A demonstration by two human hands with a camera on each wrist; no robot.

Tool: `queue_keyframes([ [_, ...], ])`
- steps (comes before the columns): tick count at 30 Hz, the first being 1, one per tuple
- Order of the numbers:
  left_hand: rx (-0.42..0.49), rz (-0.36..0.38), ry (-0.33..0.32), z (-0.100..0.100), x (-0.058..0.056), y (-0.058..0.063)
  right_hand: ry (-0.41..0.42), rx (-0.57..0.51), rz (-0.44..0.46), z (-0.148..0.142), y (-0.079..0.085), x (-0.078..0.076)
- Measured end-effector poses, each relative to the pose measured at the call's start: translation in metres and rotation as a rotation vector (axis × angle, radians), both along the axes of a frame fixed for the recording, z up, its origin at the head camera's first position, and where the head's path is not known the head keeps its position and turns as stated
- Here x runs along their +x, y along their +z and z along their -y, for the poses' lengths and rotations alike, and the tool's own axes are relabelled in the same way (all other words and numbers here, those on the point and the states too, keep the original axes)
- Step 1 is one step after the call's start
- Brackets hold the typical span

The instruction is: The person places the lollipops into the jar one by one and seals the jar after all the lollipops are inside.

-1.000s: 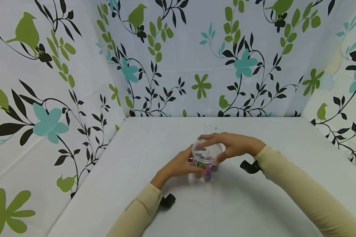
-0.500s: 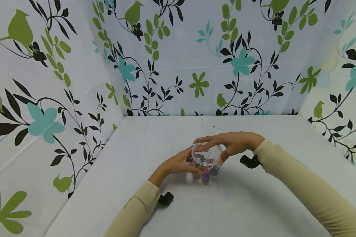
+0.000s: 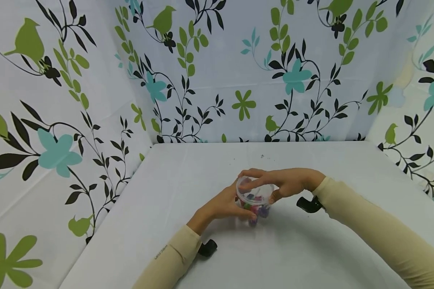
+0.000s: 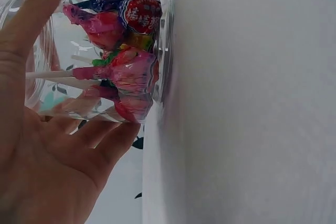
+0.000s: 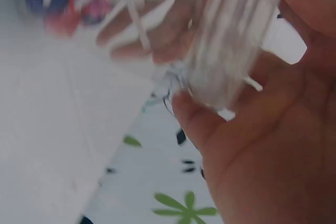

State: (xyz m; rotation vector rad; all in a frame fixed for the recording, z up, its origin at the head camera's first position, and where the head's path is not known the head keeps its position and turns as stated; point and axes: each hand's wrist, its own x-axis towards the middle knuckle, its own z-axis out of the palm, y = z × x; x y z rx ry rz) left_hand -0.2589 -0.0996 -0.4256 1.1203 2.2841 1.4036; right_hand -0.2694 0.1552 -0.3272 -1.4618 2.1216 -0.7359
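Note:
A clear plastic jar point(image 4: 63, 95) stands upright on the white table in the head view, several wrapped lollipops point(image 4: 131, 72) inside it. Pink, red and dark blue wrappers show, with white sticks pointing toward the jar's top. My left hand point(image 3: 224, 205) grips the jar's side low down, thumb in front and fingers behind. From above, my right hand point(image 3: 287, 180) holds the clear lid point(image 3: 263, 192) by its rim, fingers across the far side and thumb at the near right. In the right wrist view the ridged lid edge point(image 5: 228, 40) is blurred, between thumb and fingers.
The white table point(image 3: 188, 168) surrounds the jar. Behind it and at both sides hangs a white curtain point(image 3: 209, 84) printed with leaves, birds and flowers. A black wrist camera point(image 3: 207, 248) sits under the left sleeve, another wrist camera point(image 3: 309, 204) under the right.
Both hands stay at the jar. The right fingers have shifted slightly around the lid's rim, and the left thumb lies a little farther across the jar's front. The head view has shifted slightly.

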Motion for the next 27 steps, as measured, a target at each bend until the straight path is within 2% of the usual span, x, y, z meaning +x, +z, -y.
queue_keyframes([
  [3,-0.009,-0.02,0.064,-0.002,0.005,0.0,-0.05,-0.107,-0.111,0.004,-0.017,0.01],
  [8,-0.044,-0.055,0.143,-0.004,0.012,0.003,-0.222,-0.263,-0.487,0.019,-0.044,0.023],
  [11,-0.036,-0.054,0.148,-0.004,0.013,0.004,-0.264,-0.308,-0.626,0.024,-0.052,0.024],
  [13,-0.046,-0.045,0.12,-0.004,0.012,0.004,-0.235,-0.345,-0.613,0.023,-0.053,0.023],
  [15,-0.052,-0.04,0.059,-0.004,0.01,0.003,-0.171,-0.39,-0.568,0.02,-0.054,0.023],
  [18,-0.044,0.01,-0.087,-0.004,0.006,0.002,-0.032,-0.481,-0.442,0.016,-0.055,0.024],
  [20,-0.026,0.059,-0.187,-0.004,0.004,0.002,0.049,-0.529,-0.405,0.016,-0.056,0.027],
  [22,-0.022,0.096,-0.247,-0.004,0.003,0.001,0.089,-0.564,-0.396,0.018,-0.057,0.031],
  [24,-0.015,0.104,-0.257,-0.003,0.003,0.001,0.057,-0.577,-0.441,0.02,-0.059,0.036],
  [27,-0.006,0.051,-0.198,-0.003,0.005,0.001,-0.071,-0.571,-0.515,0.024,-0.06,0.043],
])
